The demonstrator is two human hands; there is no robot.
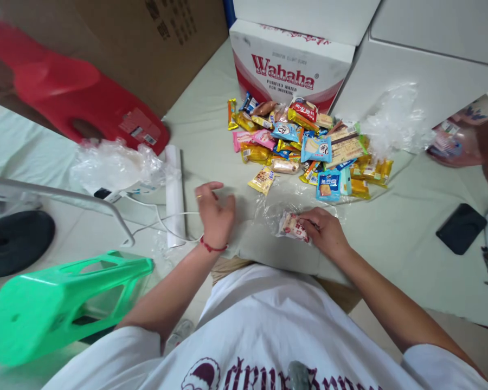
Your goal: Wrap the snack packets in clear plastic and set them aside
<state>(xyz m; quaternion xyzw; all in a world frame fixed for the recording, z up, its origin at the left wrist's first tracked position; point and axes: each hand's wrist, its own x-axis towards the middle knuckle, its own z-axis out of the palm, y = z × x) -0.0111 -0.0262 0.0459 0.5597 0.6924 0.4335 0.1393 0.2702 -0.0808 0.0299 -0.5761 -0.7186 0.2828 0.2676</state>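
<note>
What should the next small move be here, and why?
Perhaps bring the left hand over to steady the clear plastic: that hand looks free, while the right hand pinches the red-and-white packet near the plastic's closer edge.

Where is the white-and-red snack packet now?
In the head view, the packet is in the right hand, right of centre, below the snack pile.

Carton (288, 70): "Wahaha®", "PURIFIED WATER FOR DRINKING". Blue packet (328, 186): "鱼豆腐". Red print on the small packet (291, 226) in the right hand (324, 230): illegible.
</note>
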